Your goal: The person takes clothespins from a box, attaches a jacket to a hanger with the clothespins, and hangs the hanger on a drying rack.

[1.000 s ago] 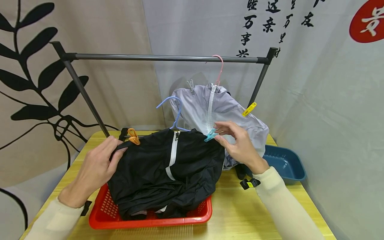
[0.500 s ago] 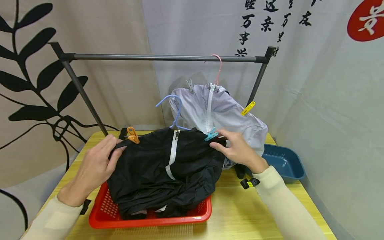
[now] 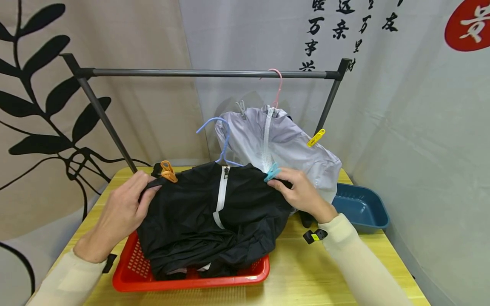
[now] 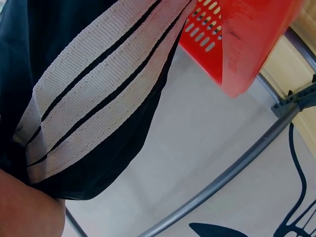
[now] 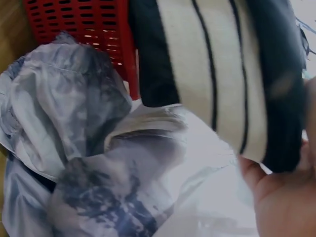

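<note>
A black zip jacket with a white zipper strip is spread on a blue hanger, its lower part bunched in a red basket. My left hand grips the jacket's shoulder at the left, beside an orange clothespin clipped there. At the other shoulder my right hand pinches the black fabric just below a light-blue clothespin. White stripes run along the sleeve in the left wrist view. Similar sleeve stripes show in the right wrist view, where the hand's fingertips are partly hidden.
A grey jacket hangs behind on a pink hanger from the dark metal rack. It carries a yellow clothespin and a grey clothespin. A blue bin stands at the table's right edge.
My right hand has gone from the light-blue clothespin to the fabric beneath it. The clothespin is more upright, and that shoulder is drawn slightly right. My left hand stays in place.
</note>
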The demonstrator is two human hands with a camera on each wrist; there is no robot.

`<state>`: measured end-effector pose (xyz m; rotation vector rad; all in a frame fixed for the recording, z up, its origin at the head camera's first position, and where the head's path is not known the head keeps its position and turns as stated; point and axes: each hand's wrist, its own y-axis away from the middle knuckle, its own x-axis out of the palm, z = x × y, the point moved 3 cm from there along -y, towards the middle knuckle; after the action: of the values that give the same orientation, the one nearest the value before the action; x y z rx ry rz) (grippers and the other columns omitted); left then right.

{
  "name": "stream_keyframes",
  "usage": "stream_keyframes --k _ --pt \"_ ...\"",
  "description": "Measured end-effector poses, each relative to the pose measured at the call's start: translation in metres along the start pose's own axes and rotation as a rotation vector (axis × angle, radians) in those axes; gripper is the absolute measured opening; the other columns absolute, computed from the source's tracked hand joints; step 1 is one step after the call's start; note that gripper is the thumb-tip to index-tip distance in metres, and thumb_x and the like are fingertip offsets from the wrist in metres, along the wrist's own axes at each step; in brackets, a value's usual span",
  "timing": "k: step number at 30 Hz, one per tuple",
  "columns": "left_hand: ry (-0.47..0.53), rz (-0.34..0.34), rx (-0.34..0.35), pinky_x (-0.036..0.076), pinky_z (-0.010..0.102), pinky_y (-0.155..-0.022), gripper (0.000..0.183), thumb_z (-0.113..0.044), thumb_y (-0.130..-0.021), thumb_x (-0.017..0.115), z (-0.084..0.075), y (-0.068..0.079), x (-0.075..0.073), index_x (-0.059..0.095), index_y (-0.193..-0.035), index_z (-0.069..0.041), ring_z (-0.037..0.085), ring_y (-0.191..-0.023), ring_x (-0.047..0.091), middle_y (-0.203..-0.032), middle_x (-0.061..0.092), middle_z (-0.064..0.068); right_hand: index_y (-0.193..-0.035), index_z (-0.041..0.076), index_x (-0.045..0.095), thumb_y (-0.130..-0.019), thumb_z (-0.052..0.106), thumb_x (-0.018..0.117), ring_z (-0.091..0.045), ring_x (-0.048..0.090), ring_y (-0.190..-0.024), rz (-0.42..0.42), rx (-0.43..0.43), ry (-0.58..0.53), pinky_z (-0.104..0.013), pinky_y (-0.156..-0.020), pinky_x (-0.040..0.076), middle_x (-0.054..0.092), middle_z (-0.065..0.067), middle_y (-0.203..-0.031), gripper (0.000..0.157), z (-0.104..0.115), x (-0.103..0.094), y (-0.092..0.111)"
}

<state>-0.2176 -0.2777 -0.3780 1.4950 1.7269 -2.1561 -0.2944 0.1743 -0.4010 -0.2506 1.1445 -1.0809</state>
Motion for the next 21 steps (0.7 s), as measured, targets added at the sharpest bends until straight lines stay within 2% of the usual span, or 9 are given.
stream_keyframes --k 2,6,10,16,21 --pt "0.001 0.000 -0.003 0.039 0.021 -0.068 0.005 -0.004 -0.109 0.074 0.000 0.000 0.000 0.071 -0.112 -0.001 0.014 -0.080 0.049 -0.096 0.060 0.007 -0.112 0.011 0.087 -0.105 -0.006 0.080 -0.020 0.076 -0.100 -0.027 -0.017 -0.015 -0.024 -0.099 0.060 0.083 -0.005 -0.109 0.020 0.000 0.001 0.001" --pt "0.015 -0.011 -0.022 0.041 0.022 -0.071 0.020 0.005 -0.099 0.082 0.000 -0.001 0.001 0.072 -0.115 -0.002 0.014 -0.082 0.050 -0.097 0.061 0.007 -0.106 0.011 0.086 -0.102 -0.010 0.080 -0.019 0.077 -0.091 -0.089 -0.067 0.011 -0.022 -0.092 0.060 0.083 -0.004 -0.098 0.022 0.001 0.002 0.003" --pt "0.039 -0.025 -0.041 0.041 0.023 -0.074 0.023 0.007 -0.098 0.083 0.001 -0.001 0.002 0.074 -0.117 -0.003 0.013 -0.084 0.050 -0.098 0.063 0.006 -0.101 0.011 0.085 -0.100 -0.011 0.081 -0.016 0.074 -0.077 -0.124 -0.106 0.022 -0.022 -0.080 0.059 0.079 -0.001 -0.084 0.023 0.002 0.003 0.005" --pt "0.072 -0.031 -0.063 0.044 0.022 -0.077 0.027 0.008 -0.098 0.085 0.002 0.000 0.004 0.075 -0.121 -0.002 0.014 -0.085 0.054 -0.101 0.069 0.006 -0.105 0.010 0.085 -0.102 -0.008 0.081 -0.016 0.076 -0.075 -0.156 -0.132 0.004 -0.022 -0.078 0.060 0.082 -0.003 -0.086 0.019 0.001 0.005 0.009" --pt "0.108 -0.040 -0.135 0.048 0.013 -0.095 0.036 0.007 -0.094 0.089 0.005 0.003 0.003 0.074 -0.126 -0.002 0.023 -0.096 0.068 -0.112 0.077 0.010 -0.106 0.007 0.084 -0.111 0.006 0.078 -0.015 0.074 -0.071 -0.175 -0.148 0.014 -0.021 -0.076 0.060 0.081 -0.003 -0.085 0.008 0.001 0.006 0.013"
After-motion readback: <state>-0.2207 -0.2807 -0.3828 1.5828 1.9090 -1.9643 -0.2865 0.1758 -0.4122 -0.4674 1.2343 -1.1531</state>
